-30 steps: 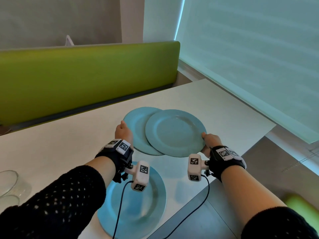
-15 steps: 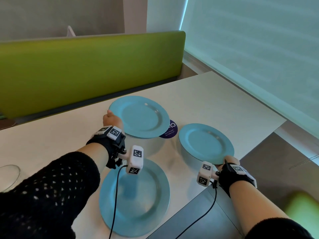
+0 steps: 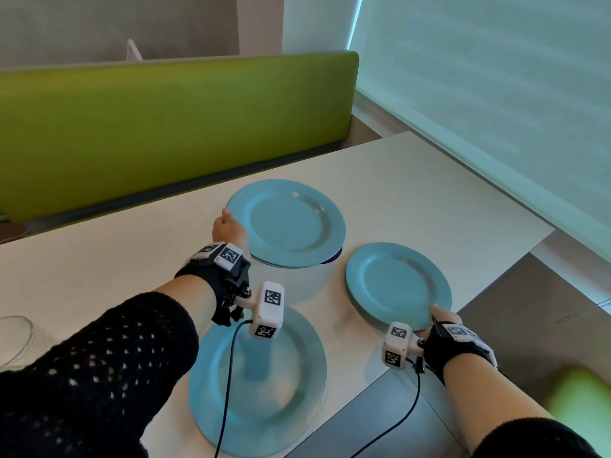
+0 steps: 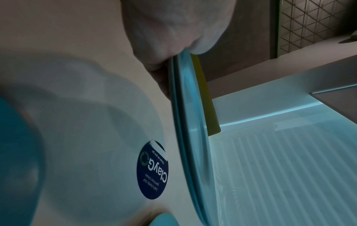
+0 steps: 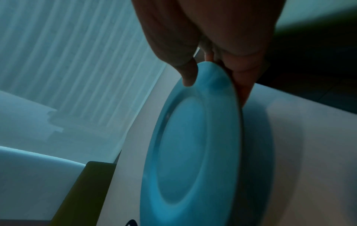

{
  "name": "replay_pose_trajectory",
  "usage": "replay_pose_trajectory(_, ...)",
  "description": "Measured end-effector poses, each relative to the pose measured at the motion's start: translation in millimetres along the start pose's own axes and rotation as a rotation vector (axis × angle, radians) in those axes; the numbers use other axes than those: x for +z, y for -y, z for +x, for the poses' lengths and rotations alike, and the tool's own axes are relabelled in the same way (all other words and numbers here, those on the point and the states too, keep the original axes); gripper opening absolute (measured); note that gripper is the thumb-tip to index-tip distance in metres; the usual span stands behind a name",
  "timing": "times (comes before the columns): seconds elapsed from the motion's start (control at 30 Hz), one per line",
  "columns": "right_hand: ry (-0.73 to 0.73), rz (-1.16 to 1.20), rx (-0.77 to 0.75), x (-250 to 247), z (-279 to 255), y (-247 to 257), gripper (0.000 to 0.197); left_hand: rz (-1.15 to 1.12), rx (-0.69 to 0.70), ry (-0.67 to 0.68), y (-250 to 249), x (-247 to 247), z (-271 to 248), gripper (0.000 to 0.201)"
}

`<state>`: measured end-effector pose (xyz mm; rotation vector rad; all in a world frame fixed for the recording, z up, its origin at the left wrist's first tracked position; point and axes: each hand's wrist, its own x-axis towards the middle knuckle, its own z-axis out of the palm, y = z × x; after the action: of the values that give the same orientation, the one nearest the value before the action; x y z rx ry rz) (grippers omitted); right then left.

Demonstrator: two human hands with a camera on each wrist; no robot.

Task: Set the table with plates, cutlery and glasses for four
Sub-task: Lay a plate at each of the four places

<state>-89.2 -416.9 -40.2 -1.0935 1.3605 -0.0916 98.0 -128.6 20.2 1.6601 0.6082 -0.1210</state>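
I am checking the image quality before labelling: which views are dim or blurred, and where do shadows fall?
Head view: bright and sharp, with soft shadows on the white table beneath both held plates. Left wrist view: dim, and the sticker text is readable. Right wrist view: dim, the plate slightly blurred, its shadow dark on the table beside it.

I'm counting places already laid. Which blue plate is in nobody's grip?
The near plate, lying flat under the left wrist. The left hand holds the far stack; the right hand holds the right plate.

Four round blue plates: two stacked point(image 3: 286, 223) beyond the round dark-blue sticker point(image 4: 152, 169), one point(image 3: 398, 285) right, one point(image 3: 258, 381) nearer. One clear glass bowl point(image 3: 15, 338).
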Motion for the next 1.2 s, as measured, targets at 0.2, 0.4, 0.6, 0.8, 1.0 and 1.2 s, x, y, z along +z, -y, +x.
replay_pose_trajectory(0.2, -0.072, -0.158, -0.035, 6.5, -0.9, 7.1, 0.035, -0.009, 0.008, 0.02, -1.8, 0.9, 2.8, 0.053)
replay_pose_trajectory(0.4, -0.074, -0.252, -0.077, 4.8, 22.5, 4.0, 0.052, -0.056, 0.017, 0.006, 0.4, 3.0, 2.8, 0.052)
replay_pose_trajectory(0.6, -0.081, -0.484, -0.126, -6.4, 40.1, 1.4, 0.057, -0.067, 0.014, 0.022, 1.8, 5.1, 3.3, 0.052)
replay_pose_trajectory(0.8, -0.099, -1.389, -0.465, -6.9, -46.0, -0.2, 0.021, -0.048, 0.031, 0.027, 3.1, 6.2, 0.9, 0.052)
replay_pose_trajectory(1.0, -0.053, -1.494, -0.476, -8.1, -43.6, 1.5, 0.021, -0.049, 0.01, 0.036, 4.3, 8.2, 0.9, 0.052)
replay_pose_trajectory(1.2, -0.048, -1.489, -0.479, -13.4, -37.9, 5.1, 0.018, -0.01, 0.014, 0.031, 5.0, 11.7, 2.8, 0.052)
